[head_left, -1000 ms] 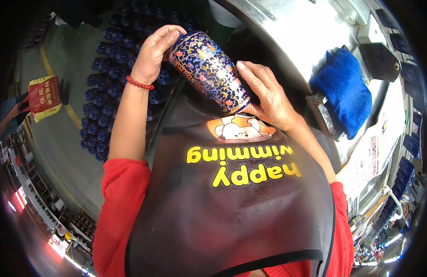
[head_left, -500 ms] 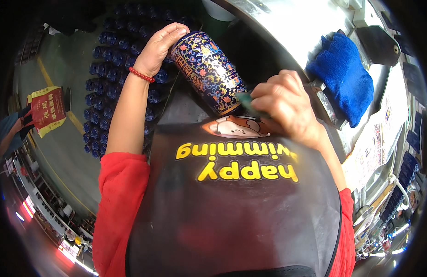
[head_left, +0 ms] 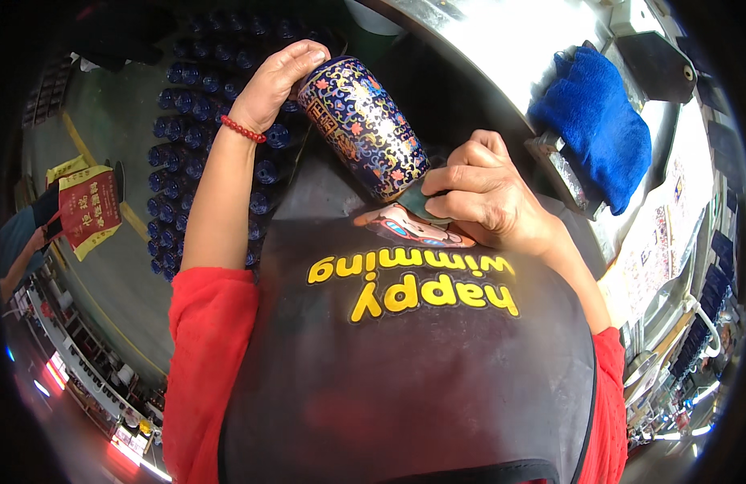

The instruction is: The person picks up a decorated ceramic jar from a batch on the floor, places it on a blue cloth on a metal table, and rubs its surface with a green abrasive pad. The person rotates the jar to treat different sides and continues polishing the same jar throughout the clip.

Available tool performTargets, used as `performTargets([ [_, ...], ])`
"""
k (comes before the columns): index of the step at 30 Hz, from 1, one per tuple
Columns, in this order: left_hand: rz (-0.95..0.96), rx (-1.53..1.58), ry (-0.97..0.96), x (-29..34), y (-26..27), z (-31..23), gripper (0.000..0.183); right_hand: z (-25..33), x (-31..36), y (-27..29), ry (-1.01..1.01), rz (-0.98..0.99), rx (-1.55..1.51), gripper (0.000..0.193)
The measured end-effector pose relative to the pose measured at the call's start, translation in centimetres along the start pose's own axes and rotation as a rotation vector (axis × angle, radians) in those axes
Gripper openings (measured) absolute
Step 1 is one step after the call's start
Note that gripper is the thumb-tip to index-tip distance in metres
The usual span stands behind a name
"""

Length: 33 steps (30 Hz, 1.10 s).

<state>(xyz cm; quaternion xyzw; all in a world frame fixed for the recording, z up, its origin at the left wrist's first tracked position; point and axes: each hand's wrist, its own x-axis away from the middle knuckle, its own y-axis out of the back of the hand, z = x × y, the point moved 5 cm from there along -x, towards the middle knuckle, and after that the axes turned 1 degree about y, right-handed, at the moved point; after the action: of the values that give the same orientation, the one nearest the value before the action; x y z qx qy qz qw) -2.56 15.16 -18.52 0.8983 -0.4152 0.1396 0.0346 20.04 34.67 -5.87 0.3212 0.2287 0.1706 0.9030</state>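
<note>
A dark blue ceramic jar with a colourful floral pattern lies tilted above my lap, its lower end toward my apron. My left hand, with a red bead bracelet at the wrist, is wrapped over the jar's upper end, most of its fingers hidden. Pinched in my right hand is a thin dark green pad. It sits against the edge of the jar's lower end, partly covered by my fingers.
Rows of small dark blue glossy pieces stand at the left. A blue towel is draped beside the pale worktable at the right. Far left, a person holds a red and yellow bag. My dark apron covers my lap.
My right hand has shifted the green pad slightly down and left along the jar's lower edge. The left hand keeps its hold, and the jar is almost where it was.
</note>
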Motion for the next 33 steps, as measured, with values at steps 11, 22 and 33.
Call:
performTargets([
  [11,0.028,-0.024,-0.039,-0.8,-0.3,-0.9,0.027,-0.6,0.7,0.4,0.009,-0.123,-0.045,0.028],
  [22,0.009,-0.112,0.048,-1.8,-0.3,0.0,0.033,-0.9,2.2,0.9,-0.069,-0.245,0.012,0.03],
  [33,-0.004,-0.182,0.095,-2.6,-0.8,-0.5,0.042,0.4,0.7,1.4,0.038,-0.068,0.089,0.024],
])
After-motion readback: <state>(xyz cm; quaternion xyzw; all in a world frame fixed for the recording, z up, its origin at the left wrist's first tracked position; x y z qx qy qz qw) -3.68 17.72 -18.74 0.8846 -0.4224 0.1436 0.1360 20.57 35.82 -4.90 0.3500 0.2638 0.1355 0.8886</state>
